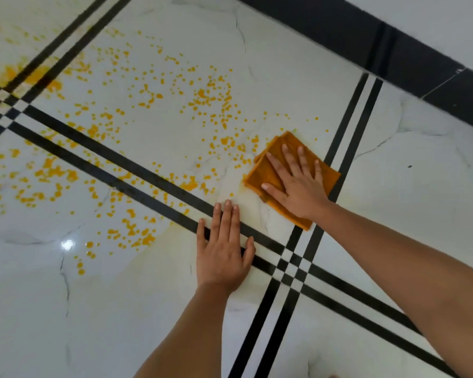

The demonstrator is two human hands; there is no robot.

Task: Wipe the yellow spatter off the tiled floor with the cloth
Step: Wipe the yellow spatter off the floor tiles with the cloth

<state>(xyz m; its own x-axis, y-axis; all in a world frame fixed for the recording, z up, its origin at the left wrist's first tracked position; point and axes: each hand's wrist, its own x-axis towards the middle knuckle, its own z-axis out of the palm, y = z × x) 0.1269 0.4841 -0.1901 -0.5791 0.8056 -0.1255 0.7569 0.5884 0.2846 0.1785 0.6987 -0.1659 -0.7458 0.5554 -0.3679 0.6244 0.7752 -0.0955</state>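
Observation:
Yellow spatter (pixel 148 124) dots the white marble-look tiled floor (pixel 421 186) across the left and middle of the view, thickest at the far left. A folded orange cloth (pixel 265 170) lies flat on the floor at the spatter's right edge. My right hand (pixel 298 184) presses on the cloth with straight, spread fingers. My left hand (pixel 223 249) rests flat on the floor just below and left of the cloth, its fingers straight across the black tile stripes. A pale smeared patch (pixel 238 192) lies between the two hands.
Pairs of black stripes (pixel 344 143) cross the floor and meet in a checker pattern near my left hand. A black skirting band (pixel 393 50) runs along the wall at the upper right. A bright light reflection (pixel 67 244) shows on the tile at lower left.

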